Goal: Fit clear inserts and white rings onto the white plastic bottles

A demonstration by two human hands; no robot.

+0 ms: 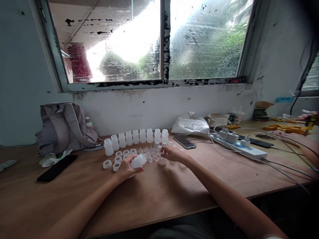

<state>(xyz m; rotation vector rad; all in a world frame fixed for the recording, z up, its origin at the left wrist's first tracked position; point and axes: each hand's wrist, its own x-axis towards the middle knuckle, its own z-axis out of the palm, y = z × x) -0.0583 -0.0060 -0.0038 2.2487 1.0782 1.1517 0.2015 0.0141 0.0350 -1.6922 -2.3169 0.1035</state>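
Observation:
My left hand (128,168) is wrapped round a white translucent bottle (138,161), tilted with its neck to the upper right. My right hand (171,154) has its fingers together at small clear pieces near the row's right end; what they hold, if anything, is too small to tell. Behind stands a row of several white bottles (136,136). White rings (107,164) lie left of the held bottle. Clear nipple-shaped pieces (146,151) and clear rings (155,158) are between my hands. A round clear cap (162,162) lies just below my right hand.
A grey backpack (64,127) and a black phone (57,167) are at the left. Another phone (185,142), a silver bag (190,125) and a power strip (239,147) with cables are at the right. Another person's arm (300,146) shows at the far right.

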